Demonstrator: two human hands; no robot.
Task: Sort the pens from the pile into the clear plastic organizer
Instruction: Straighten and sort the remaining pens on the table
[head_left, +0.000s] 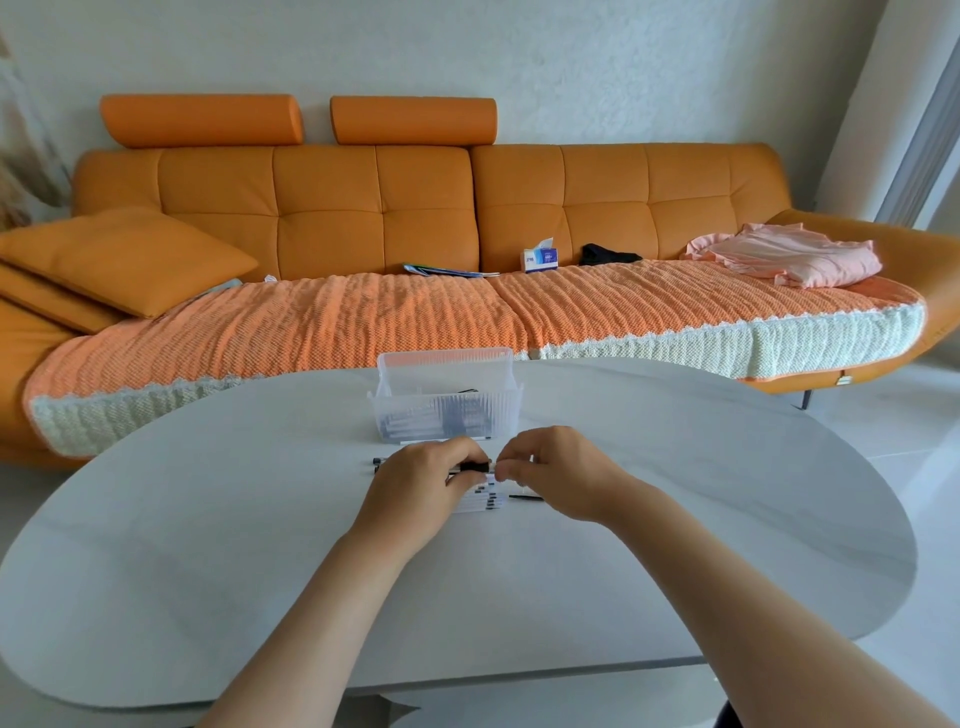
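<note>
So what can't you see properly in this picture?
Head view:
- The pile of pens: the left hand and right hand cover most of it, so no counting.
- The pen held between both hands: only a short dark piece shows between the fingers.
- The organizer: its ribbed walls blur the dark shapes inside.
- The tissue box on the sofa: print too small to read.

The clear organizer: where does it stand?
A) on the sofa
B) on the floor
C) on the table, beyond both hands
C: the clear organizer stands on the table, beyond the left hand and right hand, which both hold a pen.
</note>
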